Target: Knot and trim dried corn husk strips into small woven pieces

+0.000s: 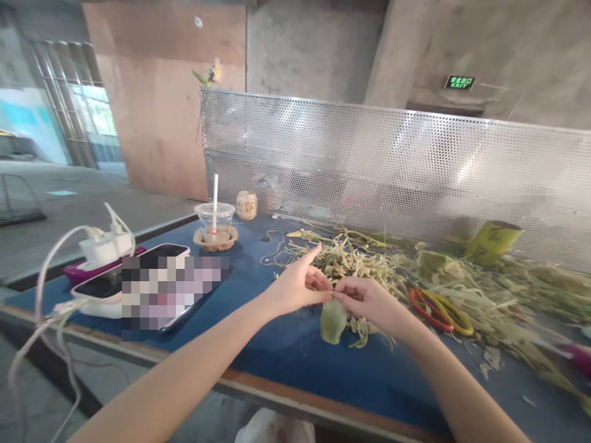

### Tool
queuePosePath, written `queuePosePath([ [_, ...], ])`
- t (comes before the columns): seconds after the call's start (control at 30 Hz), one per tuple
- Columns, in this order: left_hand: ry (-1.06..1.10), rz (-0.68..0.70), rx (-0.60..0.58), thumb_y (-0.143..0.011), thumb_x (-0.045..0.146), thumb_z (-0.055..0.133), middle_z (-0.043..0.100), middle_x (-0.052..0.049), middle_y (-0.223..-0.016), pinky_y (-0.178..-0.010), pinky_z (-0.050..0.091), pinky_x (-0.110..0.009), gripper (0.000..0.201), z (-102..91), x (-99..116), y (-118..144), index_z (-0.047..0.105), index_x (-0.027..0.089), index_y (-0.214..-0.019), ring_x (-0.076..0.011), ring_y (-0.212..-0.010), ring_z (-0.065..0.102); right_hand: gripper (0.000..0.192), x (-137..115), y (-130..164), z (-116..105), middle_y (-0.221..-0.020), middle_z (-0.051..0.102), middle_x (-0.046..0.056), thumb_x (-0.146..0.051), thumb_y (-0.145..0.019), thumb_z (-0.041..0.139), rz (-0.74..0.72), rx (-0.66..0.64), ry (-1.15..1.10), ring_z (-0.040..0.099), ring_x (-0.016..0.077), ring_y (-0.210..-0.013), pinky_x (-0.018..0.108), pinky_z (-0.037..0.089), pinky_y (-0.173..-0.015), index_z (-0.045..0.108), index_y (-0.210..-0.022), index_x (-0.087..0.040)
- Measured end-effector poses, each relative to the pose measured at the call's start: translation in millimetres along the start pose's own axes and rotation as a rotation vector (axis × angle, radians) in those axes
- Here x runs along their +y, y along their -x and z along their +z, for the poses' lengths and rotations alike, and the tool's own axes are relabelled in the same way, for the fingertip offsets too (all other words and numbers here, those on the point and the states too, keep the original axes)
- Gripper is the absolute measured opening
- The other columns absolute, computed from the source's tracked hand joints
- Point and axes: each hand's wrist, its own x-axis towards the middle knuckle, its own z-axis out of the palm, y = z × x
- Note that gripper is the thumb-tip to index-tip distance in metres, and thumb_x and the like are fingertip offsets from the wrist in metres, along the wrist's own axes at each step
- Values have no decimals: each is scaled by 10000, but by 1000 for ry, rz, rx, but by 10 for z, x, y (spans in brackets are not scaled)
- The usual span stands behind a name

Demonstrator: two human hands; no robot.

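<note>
Left hand (300, 286) and right hand (367, 296): fingertips closed in a pinch at the top of one leaf (333, 323), one left finger raised. The leaf hangs over the table (281, 354), between its near edge and a heap of shreds (357, 261). Right of the heap lie two bands (447, 325). Phones (105, 284) lie toward the near left corner; a cup (221, 216) stands toward the far left corner. A perforated panel (332, 147) runs along the far edge.
</note>
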Motion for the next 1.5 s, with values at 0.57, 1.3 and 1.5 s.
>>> queuePosePath([
  [0.57, 302, -240, -99, -639, 188, 711, 626, -26, -658, -524, 389, -250, 1029, -60, -8, -34, 0, 54, -1370, -108, -511, 542, 199, -84, 78, -76, -685, 514, -9, -212, -868, 354, -276, 6, 374, 465, 96, -628, 184, 356, -590, 531, -781, -186],
  [1.3, -12, 29, 117, -697, 203, 634, 635, -41, -799, -474, 417, -246, 961, 9, 124, 52, -39, 215, -1383, -91, -495, 494, 154, -74, 67, -82, -586, 412, -40, -261, -836, 402, -184, 136, 239, 345, 76, -502, 186, 286, -478, 516, -757, -194],
  [1.5, -76, 132, 149, -738, 215, 588, 616, -32, -785, -504, 420, -256, 856, 13, 154, 63, 31, 230, -1388, -99, -528, 488, 161, -82, 70, -88, -619, 502, -22, -290, -841, 414, -186, 198, 240, 422, 85, -529, 200, 336, -512, 541, -820, -192],
])
